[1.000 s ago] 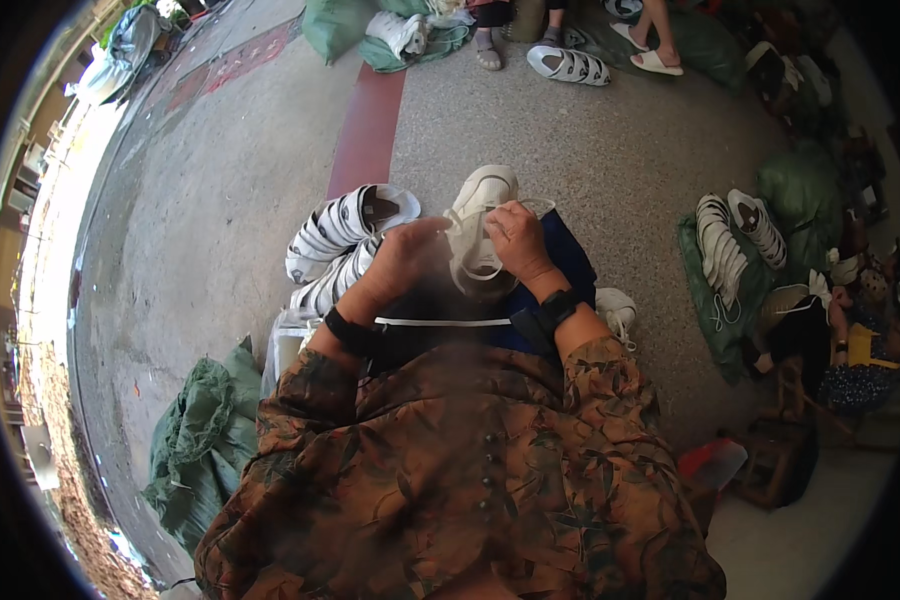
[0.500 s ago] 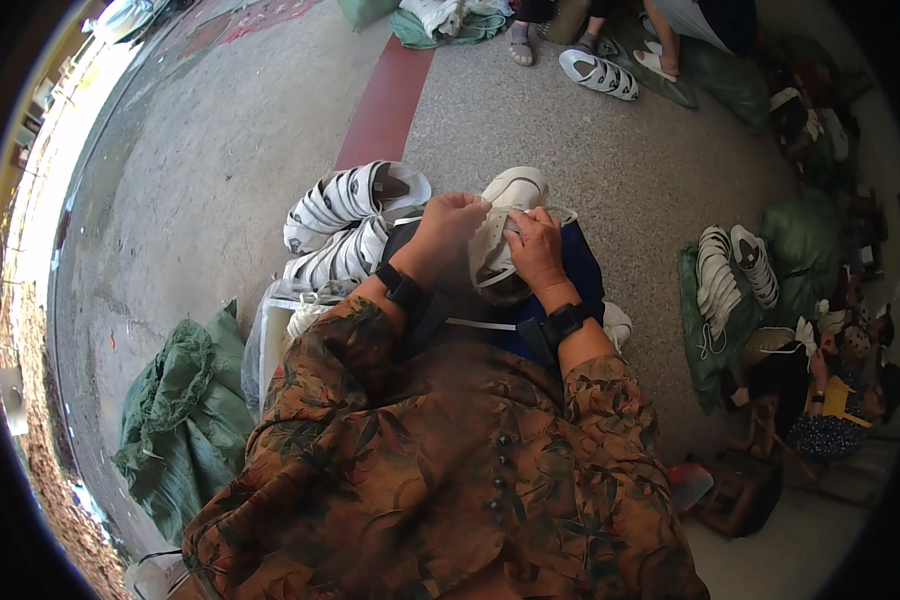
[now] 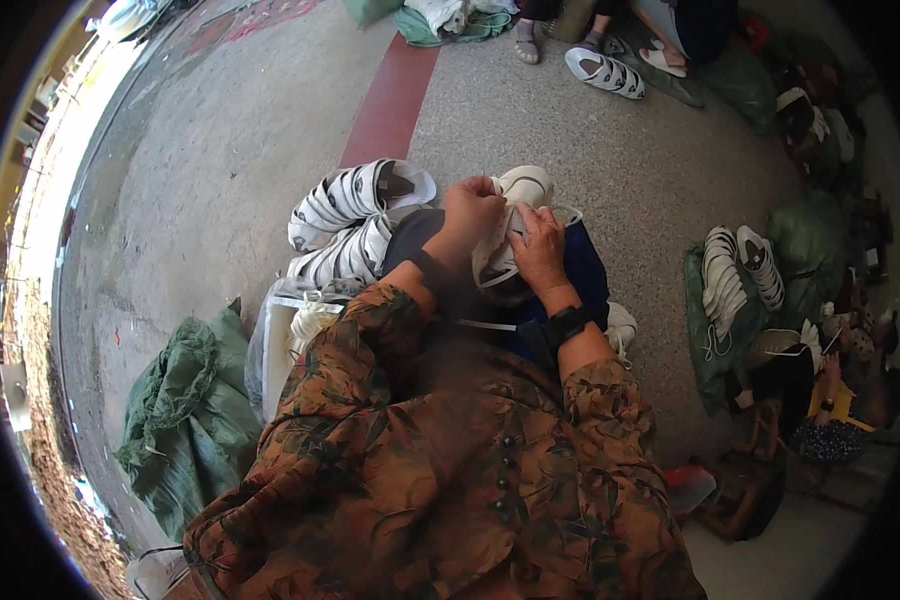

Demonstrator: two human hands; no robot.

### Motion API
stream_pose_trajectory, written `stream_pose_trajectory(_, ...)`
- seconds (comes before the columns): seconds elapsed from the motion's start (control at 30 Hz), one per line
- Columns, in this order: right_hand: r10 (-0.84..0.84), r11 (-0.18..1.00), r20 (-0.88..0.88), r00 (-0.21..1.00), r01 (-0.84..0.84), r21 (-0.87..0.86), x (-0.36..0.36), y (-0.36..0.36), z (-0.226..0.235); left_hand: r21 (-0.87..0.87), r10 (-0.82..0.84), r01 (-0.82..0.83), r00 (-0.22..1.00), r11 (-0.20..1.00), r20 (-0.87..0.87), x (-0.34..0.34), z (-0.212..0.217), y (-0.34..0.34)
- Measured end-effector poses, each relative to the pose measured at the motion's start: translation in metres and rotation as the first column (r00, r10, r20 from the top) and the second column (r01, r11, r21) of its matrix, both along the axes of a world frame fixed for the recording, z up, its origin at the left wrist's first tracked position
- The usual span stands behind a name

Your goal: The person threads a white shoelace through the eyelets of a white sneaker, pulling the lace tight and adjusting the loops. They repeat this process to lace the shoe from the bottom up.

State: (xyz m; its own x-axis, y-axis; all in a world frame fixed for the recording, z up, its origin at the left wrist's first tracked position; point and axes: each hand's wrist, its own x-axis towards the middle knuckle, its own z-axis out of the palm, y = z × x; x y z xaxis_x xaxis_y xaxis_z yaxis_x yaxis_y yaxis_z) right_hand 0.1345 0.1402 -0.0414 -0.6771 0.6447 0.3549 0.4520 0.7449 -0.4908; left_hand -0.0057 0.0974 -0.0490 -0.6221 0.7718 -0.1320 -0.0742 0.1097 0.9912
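Observation:
A cream-white shoe (image 3: 523, 186) rests over my lap, its toe pointing away from me and its opening toward me. My right hand (image 3: 541, 250) grips the shoe's upper on the right side, with the fingertips by its grey tongue. At the shoe's left edge, my left hand (image 3: 472, 212) is closed in a pinch close to the upper. Whatever its fingertips hold is too small and hidden to make out. Just left of my left arm lie nested stacks of white shoes (image 3: 342, 207) with dark openings.
A pale bin with white laces (image 3: 310, 322) stands by my left forearm, next to a green sack (image 3: 185, 410). More shoe stacks (image 3: 722, 275) lie on green sacking at right, near a seated co-worker (image 3: 832, 415). Another shoe stack (image 3: 606, 73) lies ahead by people's feet.
My left hand has moved right and slightly away from me, closer against the shoe. My right hand keeps its grip on the shoe. The whole view has shifted slightly.

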Motion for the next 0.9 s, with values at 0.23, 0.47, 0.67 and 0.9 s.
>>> stream_pose_trajectory(0.23, -0.006, 1.0, -0.002, 1.0, 0.006, -0.015, -0.001, 0.001, -0.002, -0.279, -0.165, 0.008, 0.82, 0.96, -0.547, -0.002, 0.007, 0.012)
stream_pose_trajectory(0.47, 0.019, 0.999, -0.02, 1.0, -0.02, -0.035, -0.006, -0.002, 0.005, -0.309, -0.227, 0.06, 0.811, 0.949, -0.54, -0.014, 0.0, 0.014)
stream_pose_trajectory(0.67, -0.066, 0.994, 0.116, 0.991, 0.075, -0.08, -0.01, 0.008, 0.008, -0.358, -0.257, 0.0, 0.697, 0.934, -0.67, 0.013, 0.001, 0.007)
stream_pose_trajectory(0.9, -0.052, 0.998, 0.166, 0.985, 0.046, 0.039, -0.017, 0.004, 0.004, -0.408, -0.489, 0.27, 0.455, 0.872, -0.744, 0.004, 0.018, -0.007)
